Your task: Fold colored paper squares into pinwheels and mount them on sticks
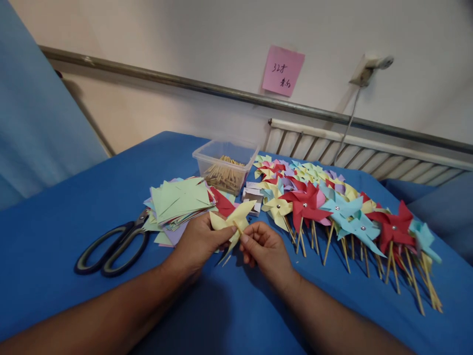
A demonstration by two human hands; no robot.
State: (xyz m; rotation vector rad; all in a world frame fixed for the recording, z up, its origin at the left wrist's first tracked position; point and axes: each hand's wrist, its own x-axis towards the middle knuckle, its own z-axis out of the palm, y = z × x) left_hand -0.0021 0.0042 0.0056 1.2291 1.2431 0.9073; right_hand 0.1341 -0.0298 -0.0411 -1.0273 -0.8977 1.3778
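Just below the middle of the frame we see the left hand (pixel 197 241) closed around a yellow paper pinwheel (pixel 233 221), thumb and fingers pinching its folded blades from the left. The right hand (pixel 266 249) meets it from the right, its fingertips (pixel 244 237) pinched narrow at the pinwheel's centre, where a thin stick (pixel 226 257) slants down and left beneath the paper. Both hands hover just above the blue surface (pixel 74 197).

Left of the hands, black-handled scissors (pixel 113 246) lie flat on the surface. Just above the left hand sits a stack of coloured paper squares (pixel 181 199), pale green on top. Behind it, near the centre of the frame, a clear plastic tub (pixel 225 165) holds wooden sticks. Across the right half of the frame, a row of finished pinwheels (pixel 332 207) in red, blue, yellow and pink lies with sticks pointing toward us. In the upper middle, a pink note (pixel 283 70) is stuck to the wall.
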